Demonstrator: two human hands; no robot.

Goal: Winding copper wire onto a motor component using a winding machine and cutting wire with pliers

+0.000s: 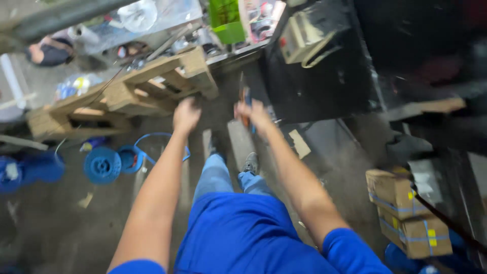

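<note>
The head camera looks steeply down on a person in a blue shirt and jeans, both bare arms stretched forward over a dusty workshop floor (66, 223), and the picture is smeared by motion. The right hand (255, 114) is closed around a slim tool with an orange and blue handle (247, 107), which stands roughly upright in the fist and shows above and below the fingers; what kind of tool it is cannot be told through the blur. The left hand (186, 115) hangs in the air well left of it with nothing in it, the fingers loosely curled toward the palm; how tightly it is closed cannot be told. Just beyond both hands, on the far side, lies a wooden pallet (167, 81), tilted in the view, and a second pallet (71, 116) lies to its left. Below the hands, pale planks (239, 142) rest on the floor near the person's grey shoe (250, 163). On the left of the floor sit a blue reel (102, 165), a loop of blue strap (160, 138) and a blue bundle (38, 167). At the near right, two cardboard boxes (406, 213) bound with blue strapping are stacked one on the other. Far across the scene a green crate (228, 20) stands on a cluttered bench, and at the far left another person (48, 50) crouches
</note>
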